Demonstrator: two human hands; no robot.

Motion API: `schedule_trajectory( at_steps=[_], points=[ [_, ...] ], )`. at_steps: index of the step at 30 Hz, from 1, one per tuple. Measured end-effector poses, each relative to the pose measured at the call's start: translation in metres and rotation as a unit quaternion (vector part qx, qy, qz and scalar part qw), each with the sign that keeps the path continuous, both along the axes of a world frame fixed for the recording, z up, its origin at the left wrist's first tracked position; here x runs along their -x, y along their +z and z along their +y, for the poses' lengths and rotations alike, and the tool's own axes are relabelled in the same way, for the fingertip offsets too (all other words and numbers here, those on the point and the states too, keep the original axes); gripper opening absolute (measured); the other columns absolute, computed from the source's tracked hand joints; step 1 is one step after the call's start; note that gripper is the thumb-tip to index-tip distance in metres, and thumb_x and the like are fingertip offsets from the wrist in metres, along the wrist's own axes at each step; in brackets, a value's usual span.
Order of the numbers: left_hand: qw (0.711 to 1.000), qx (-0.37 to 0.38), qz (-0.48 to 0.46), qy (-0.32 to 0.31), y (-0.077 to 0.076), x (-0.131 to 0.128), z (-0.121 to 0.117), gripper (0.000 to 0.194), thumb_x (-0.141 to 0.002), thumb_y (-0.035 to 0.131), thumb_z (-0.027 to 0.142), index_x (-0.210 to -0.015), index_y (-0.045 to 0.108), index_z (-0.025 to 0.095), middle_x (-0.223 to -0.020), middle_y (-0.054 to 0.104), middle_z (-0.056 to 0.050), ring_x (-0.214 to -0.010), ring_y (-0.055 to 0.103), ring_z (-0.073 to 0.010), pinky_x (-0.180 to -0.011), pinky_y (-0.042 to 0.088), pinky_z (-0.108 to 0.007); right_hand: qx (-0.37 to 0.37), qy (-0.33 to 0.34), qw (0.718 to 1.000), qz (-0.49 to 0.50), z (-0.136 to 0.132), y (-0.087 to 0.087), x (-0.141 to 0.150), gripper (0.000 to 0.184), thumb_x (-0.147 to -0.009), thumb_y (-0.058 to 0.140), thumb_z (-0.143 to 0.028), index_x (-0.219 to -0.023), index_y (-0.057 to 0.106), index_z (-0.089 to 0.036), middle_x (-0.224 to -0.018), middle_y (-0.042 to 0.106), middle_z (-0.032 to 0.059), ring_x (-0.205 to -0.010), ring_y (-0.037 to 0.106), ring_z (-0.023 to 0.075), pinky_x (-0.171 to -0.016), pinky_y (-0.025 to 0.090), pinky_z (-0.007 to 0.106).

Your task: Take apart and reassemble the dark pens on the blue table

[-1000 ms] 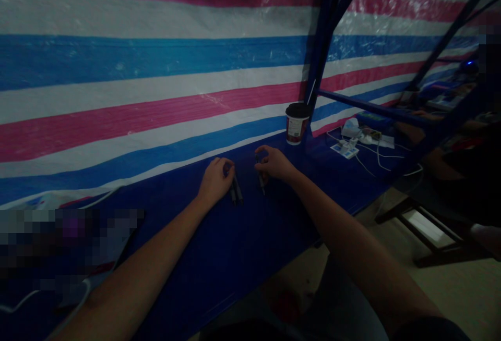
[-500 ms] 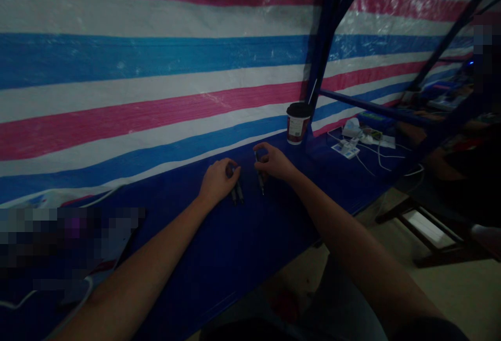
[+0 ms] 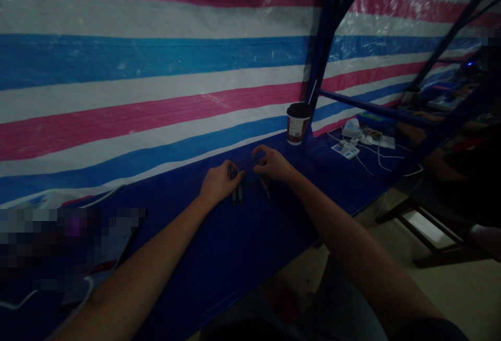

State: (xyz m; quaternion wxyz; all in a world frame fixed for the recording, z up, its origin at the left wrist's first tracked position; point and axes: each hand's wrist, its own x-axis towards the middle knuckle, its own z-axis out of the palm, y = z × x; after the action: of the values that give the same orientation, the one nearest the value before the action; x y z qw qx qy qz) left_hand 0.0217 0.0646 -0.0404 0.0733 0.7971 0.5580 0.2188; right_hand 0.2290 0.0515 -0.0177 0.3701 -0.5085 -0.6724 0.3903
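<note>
My left hand (image 3: 217, 183) is closed around the upper ends of two dark, slim pens (image 3: 237, 195). They sit side by side against the blue tabletop (image 3: 188, 257), lower ends toward me. A short gap to the right, my right hand (image 3: 276, 163) pinches another dark pen (image 3: 265, 185) between thumb and fingers. This pen is tilted, its thin pale tip pointing down and to the right. Fingers cover much of all the pens, and the light is dim.
A paper cup with a black lid (image 3: 298, 123) stands behind my right hand, beside a blue metal frame (image 3: 319, 70). White cables and a power strip (image 3: 352, 130) lie farther right. A striped sheet (image 3: 156, 106) hangs behind the table. Another person's arm (image 3: 438, 161) and a wooden stool (image 3: 430, 231) are at right.
The pen in my right hand has tilted, its tip swinging rightward. My left thumb has shifted slightly right over the two pens, which now stand more nearly parallel.
</note>
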Motion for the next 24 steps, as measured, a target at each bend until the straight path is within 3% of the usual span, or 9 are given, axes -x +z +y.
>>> schedule_trajectory(
  at_steps=[5,10,16,24],
  points=[
    [0.998,-0.001,0.068,0.0,0.007,0.0,0.0,0.039,-0.09,0.06,0.053,-0.106,0.065,0.018,-0.073,0.069,-0.007,-0.068,0.066,-0.0249,-0.061,0.036,-0.032,-0.006,0.005,1.0,0.01,0.001,-0.004,0.001,0.051,-0.073,0.065,-0.007,-0.119,0.048,-0.02,-0.06,0.057,-0.0104,-0.047,0.057,0.0109,-0.046,0.042,0.021],
    [0.994,-0.023,0.103,0.003,0.01,-0.001,-0.002,0.036,-0.089,0.058,0.052,-0.101,0.067,0.02,-0.071,0.069,-0.008,-0.073,0.068,-0.0294,-0.068,0.039,-0.036,-0.009,-0.001,1.0,-0.012,0.002,-0.006,0.001,0.046,-0.07,0.067,-0.008,-0.111,0.05,-0.021,-0.059,0.056,-0.0108,-0.046,0.056,0.0109,-0.045,0.039,0.02],
    [0.992,0.049,-0.101,0.05,0.009,-0.004,0.005,0.017,-0.069,0.073,0.037,-0.076,0.069,0.022,-0.065,0.065,-0.006,-0.074,0.065,-0.0287,-0.069,0.039,-0.036,-0.012,-0.021,0.999,-0.029,0.002,-0.004,-0.002,0.045,-0.073,0.066,-0.012,-0.114,0.049,-0.022,-0.065,0.06,-0.0087,-0.049,0.058,0.0112,-0.049,0.043,0.022],
    [0.945,0.146,-0.278,0.092,0.015,0.004,0.02,0.03,-0.077,0.056,0.037,-0.051,0.054,0.022,-0.045,0.052,0.001,-0.044,0.046,-0.0137,-0.048,0.032,-0.027,-0.004,-0.028,0.997,-0.069,0.004,-0.004,-0.003,0.046,-0.072,0.069,-0.01,-0.115,0.054,-0.018,-0.066,0.061,-0.0054,-0.053,0.058,0.0121,-0.051,0.042,0.023]
  ],
)
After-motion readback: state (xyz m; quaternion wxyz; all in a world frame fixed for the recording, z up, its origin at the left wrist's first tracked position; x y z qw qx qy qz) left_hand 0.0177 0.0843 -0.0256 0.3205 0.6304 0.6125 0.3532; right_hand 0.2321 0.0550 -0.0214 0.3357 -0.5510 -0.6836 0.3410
